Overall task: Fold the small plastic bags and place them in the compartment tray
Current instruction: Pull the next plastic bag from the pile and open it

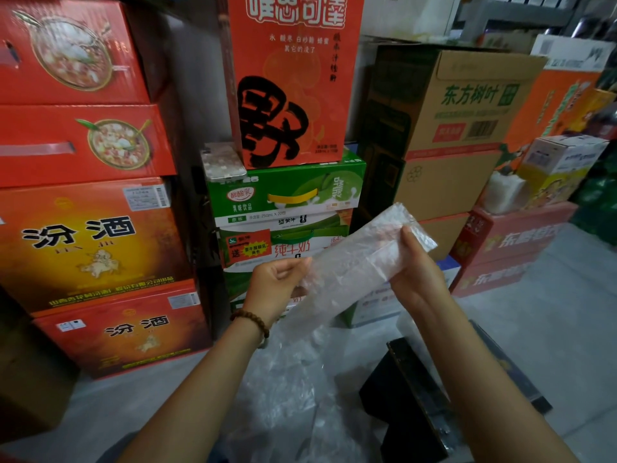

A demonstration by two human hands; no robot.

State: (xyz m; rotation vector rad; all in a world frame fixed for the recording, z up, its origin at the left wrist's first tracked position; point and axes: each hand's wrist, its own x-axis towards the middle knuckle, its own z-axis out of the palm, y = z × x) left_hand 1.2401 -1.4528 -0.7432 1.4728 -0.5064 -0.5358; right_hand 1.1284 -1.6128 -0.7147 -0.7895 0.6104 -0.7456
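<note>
Stretches one small plastic bag (354, 259) in the air between both grips, well above the floor (551, 312), in front of stacked drink cartons (287, 195). Left grip (277, 284): fingers curled, pinching the bag's lower end. Right grip (417, 272): thumb laid over the upper end, clamped on it, with a crumpled corner poking out beyond. Holds the film taut that way, probably to flatten it into a narrow strip ready for a clean crease (limp stuff, apt to bunch otherwise). Looks folded lengthwise once already, though hard to tell through the clear layers.

Below the forearms, a loose heap of more clear bags (290, 379), apparently left within easy reach for the coming rounds. Just right of that heap, a dark tray (410, 389), partly behind the right forearm; compartments not made out from here, no folded bag visible inside.

Judged stage: mid-fold, placing not yet begun. Next probably calls for bringing the two ends together, then a short reach down and right.
</note>
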